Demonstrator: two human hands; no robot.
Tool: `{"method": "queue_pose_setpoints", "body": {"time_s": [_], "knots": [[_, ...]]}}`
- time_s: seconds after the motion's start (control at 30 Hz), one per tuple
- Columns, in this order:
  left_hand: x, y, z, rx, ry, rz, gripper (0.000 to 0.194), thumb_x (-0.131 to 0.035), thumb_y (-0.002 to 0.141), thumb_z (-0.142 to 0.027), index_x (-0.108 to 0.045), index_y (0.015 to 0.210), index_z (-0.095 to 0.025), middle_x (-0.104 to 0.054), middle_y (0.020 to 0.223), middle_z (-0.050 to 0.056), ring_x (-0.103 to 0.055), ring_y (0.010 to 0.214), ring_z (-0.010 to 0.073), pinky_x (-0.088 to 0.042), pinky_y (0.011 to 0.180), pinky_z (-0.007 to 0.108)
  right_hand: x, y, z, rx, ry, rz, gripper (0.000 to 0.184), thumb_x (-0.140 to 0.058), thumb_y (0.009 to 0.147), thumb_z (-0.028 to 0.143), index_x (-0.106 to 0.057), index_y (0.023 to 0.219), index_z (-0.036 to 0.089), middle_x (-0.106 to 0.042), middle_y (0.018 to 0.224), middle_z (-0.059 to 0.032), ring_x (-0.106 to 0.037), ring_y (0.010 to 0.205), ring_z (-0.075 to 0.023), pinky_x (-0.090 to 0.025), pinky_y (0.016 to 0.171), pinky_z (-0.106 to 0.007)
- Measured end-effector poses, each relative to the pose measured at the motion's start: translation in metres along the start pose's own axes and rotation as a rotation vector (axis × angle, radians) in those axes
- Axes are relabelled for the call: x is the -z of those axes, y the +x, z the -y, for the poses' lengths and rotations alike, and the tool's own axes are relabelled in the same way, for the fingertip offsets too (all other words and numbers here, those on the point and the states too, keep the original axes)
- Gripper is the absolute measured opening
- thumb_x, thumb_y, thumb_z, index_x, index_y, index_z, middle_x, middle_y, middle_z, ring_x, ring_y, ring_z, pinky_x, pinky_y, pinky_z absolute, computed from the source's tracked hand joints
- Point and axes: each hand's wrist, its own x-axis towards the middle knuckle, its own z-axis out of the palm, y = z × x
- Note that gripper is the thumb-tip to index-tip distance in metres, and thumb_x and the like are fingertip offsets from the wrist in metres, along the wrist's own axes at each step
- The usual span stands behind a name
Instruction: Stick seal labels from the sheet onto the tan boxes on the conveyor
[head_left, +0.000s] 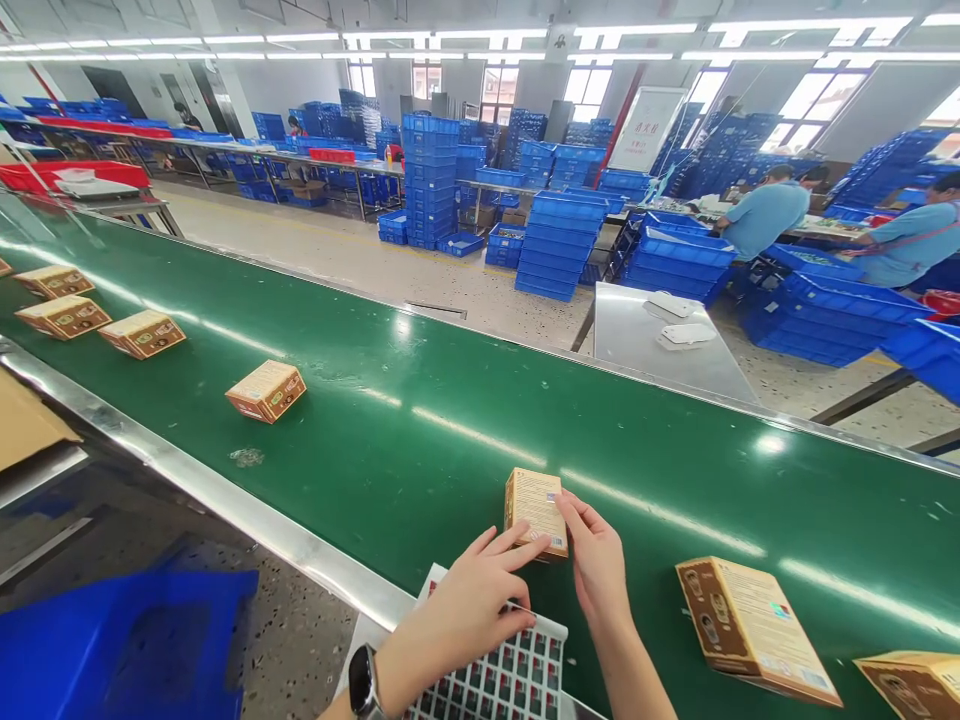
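Observation:
A small brown-and-cream carton point(535, 510) lies on the green conveyor belt point(420, 440) just in front of me. My left hand point(474, 598), with a watch on the wrist, has its fingers stretched flat against the carton's near left side. My right hand point(598, 567) touches the carton's right edge with its fingertips, fingers extended. Neither hand is wrapped round the carton. Under my left hand lies a white sheet of small stickers point(501, 678).
More cartons lie along the belt: one point(266, 390) mid-left, three point(142, 333) far left, two point(754, 628) at right. A blue crate point(127, 650) stands below left. Across the aisle are a steel table point(660, 350), blue crate stacks point(559, 245) and two seated people point(765, 215).

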Motion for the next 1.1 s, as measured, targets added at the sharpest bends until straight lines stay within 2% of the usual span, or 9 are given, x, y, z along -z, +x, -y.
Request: {"method": "queue_pose_setpoints", "body": {"time_s": [0.2,0.3,0.43,0.57,0.67,0.73,0.8,0.97,1.1], "knots": [[-0.012,0.01,-0.005,-0.02,0.002,0.013,0.008,-0.068,0.086,-0.023,-0.075,0.081,-0.023,-0.036,0.157,-0.003,-0.028,0.148,0.0259,-0.024,0.121,0.049,0.016,-0.002,0.002,0.221,-0.349,-0.055,0.043,-0.073,0.071,0.056,-0.069,0.089,0.016,-0.073,0.107,-0.0117,-0.07,0.082,-0.025,-0.056,0.066,-0.034],[-0.018,0.014,-0.006,-0.034,0.005,0.029,0.008,-0.07,0.085,-0.024,-0.074,0.078,-0.022,-0.034,0.158,-0.003,-0.028,0.148,0.0263,-0.024,0.122,0.05,0.021,0.001,0.005,0.303,-0.511,-0.104,0.042,-0.069,0.075,0.056,-0.065,0.091,0.018,-0.074,0.094,-0.0095,-0.069,0.085,-0.0259,-0.054,0.075,-0.036],[-0.02,0.016,-0.009,-0.074,-0.004,0.045,0.008,-0.071,0.084,-0.024,-0.072,0.077,-0.021,-0.03,0.16,-0.005,-0.029,0.148,0.0268,-0.023,0.122,0.049,0.028,0.007,0.018,0.338,-0.527,-0.179,0.052,-0.071,0.073,0.054,-0.054,0.108,0.019,-0.073,0.085,-0.0059,-0.069,0.08,-0.0254,-0.052,0.076,-0.037],[-0.011,0.009,-0.013,-0.056,-0.035,-0.03,0.009,-0.069,0.087,-0.029,-0.073,0.084,-0.022,-0.044,0.154,0.0,-0.042,0.141,0.0255,-0.03,0.118,0.042,0.038,-0.006,0.034,0.494,-0.674,-0.196,0.042,-0.059,0.082,0.054,-0.058,0.109,0.021,-0.072,0.103,-0.0095,-0.066,0.094,-0.0273,-0.05,0.073,-0.036],[0.003,-0.001,-0.018,0.084,-0.068,-0.083,0.013,-0.064,0.091,-0.033,-0.074,0.091,-0.025,-0.073,0.115,0.001,-0.067,0.103,0.0185,-0.047,0.09,0.028,0.046,-0.031,0.044,0.551,-0.73,0.038,0.034,-0.059,0.084,0.052,-0.067,0.102,0.025,-0.071,0.11,-0.0072,-0.065,0.099,-0.0271,-0.052,0.076,-0.034],[0.014,-0.006,-0.023,0.164,-0.089,-0.091,0.017,-0.059,0.094,-0.035,-0.074,0.094,-0.026,-0.076,0.089,-0.002,-0.067,0.079,0.0139,-0.045,0.072,0.023,0.049,-0.049,0.047,0.499,-0.718,0.356,0.029,-0.067,0.08,0.047,-0.071,0.099,0.026,-0.074,0.103,-0.0053,-0.067,0.093,-0.0252,-0.053,0.08,-0.033],[0.023,-0.01,-0.028,0.203,-0.112,-0.095,0.019,-0.058,0.094,-0.036,-0.074,0.094,-0.026,-0.074,0.082,-0.004,-0.065,0.073,0.0124,-0.041,0.066,0.021,0.049,-0.062,0.047,0.435,-0.725,0.584,0.026,-0.072,0.078,0.042,-0.073,0.1,0.027,-0.075,0.096,-0.0036,-0.069,0.089,-0.0234,-0.054,0.082,-0.031],[0.033,-0.017,-0.032,0.319,-0.103,-0.094,0.014,-0.071,0.082,-0.038,-0.073,0.09,-0.027,-0.074,0.077,-0.006,-0.063,0.069,0.0128,-0.035,0.06,0.021,0.048,-0.072,0.04,0.408,-0.739,0.619,0.025,-0.066,0.085,0.038,-0.072,0.108,0.03,-0.073,0.089,-0.0013,-0.069,0.085,-0.02,-0.054,0.08,-0.028],[0.031,-0.024,-0.027,0.388,-0.001,-0.08,0.017,-0.07,0.083,-0.04,-0.074,0.077,-0.025,-0.071,0.066,-0.005,-0.059,0.062,0.013,-0.029,0.056,0.023,0.047,-0.075,0.036,0.485,-0.747,0.596,0.025,-0.062,0.089,0.036,-0.07,0.111,0.03,-0.072,0.086,-0.0008,-0.068,0.082,-0.0196,-0.055,0.074,-0.027]]}}
